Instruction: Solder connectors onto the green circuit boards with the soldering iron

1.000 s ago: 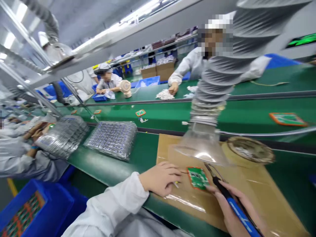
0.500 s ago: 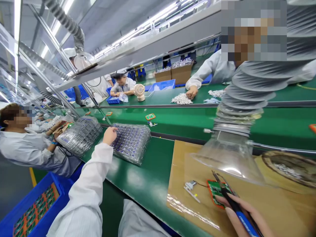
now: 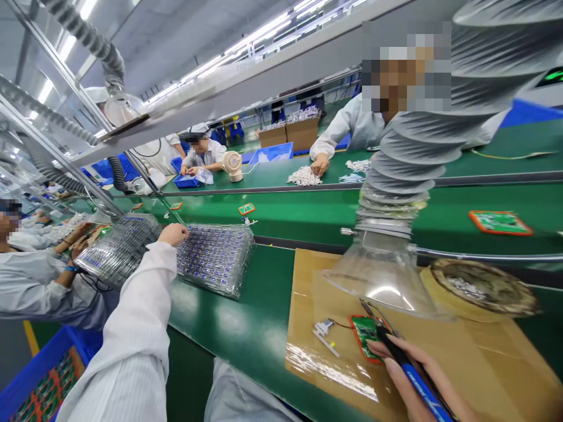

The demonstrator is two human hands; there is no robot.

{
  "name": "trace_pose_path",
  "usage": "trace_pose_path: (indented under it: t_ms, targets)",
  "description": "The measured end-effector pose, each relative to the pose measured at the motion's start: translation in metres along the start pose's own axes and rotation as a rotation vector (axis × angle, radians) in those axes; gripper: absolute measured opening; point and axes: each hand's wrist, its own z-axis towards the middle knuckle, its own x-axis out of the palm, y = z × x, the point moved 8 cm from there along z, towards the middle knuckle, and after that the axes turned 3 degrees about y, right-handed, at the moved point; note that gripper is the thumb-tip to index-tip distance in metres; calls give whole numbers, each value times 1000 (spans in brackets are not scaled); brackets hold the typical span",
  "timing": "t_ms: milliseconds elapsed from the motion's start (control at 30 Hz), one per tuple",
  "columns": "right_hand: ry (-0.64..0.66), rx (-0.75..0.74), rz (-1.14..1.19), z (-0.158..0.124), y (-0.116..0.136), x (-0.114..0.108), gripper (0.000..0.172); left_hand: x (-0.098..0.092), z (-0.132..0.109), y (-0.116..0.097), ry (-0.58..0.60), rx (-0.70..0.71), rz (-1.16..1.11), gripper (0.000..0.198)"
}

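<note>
My left hand (image 3: 174, 234) reaches to the far left corner of a clear plastic tray (image 3: 215, 258) filled with rows of small blue-and-silver parts. Its fingers are drawn together; what they pinch, if anything, is hidden. At the lower right, my right hand (image 3: 417, 375) is closed around a soldering iron (image 3: 407, 360) with a black and blue grip. A thin metal tool, perhaps tweezers, lies alongside it. Under the fingertips rests a green circuit board (image 3: 364, 333) with an orange-red edge. A wire joins it to a small motor with a white plastic arm (image 3: 325, 337).
Above the board hangs a clear fume hood (image 3: 387, 281) on a grey hose. Beside it is a round container (image 3: 479, 287) holding silvery bits. More boards (image 3: 500, 223) lie on the green belt. Another tray (image 3: 121, 246) stands left, near a co-worker. A blue crate (image 3: 39, 369) holds boards.
The view has swung right, so everything sits further left and a board on the belt shows more fully. My left hand stays by the tray's corner; my right hand keeps its grip.
</note>
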Motion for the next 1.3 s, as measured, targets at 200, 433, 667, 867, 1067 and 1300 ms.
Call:
trace_pose_path:
  t_ms: [200, 433, 667, 867, 1067, 1300]
  targets:
    - [20, -15, 3, 1, 2, 1, 46, -24, -32, -38, -307, -17, -247, 28]
    - [31, -144, 86, 7, -6, 1, 39, 35, -175, -252, 425, 439, -1174, 21]
    - [87, -199, 312, -6, 32, 8, 33, 115, -257, -382, 976, 401, -1394, 33]
    - [8, -225, 426, -8, 44, 3, 31, 118, -253, -393, 845, 412, -1300, 19]
    - [-19, -204, 399, -5, 33, 1, 30, 101, -254, -392, 606, 500, -1068, 13]
    - [-84, -167, 401, -3, 27, -5, 25, 102, -251, -394, 628, 443, -1152, 17]
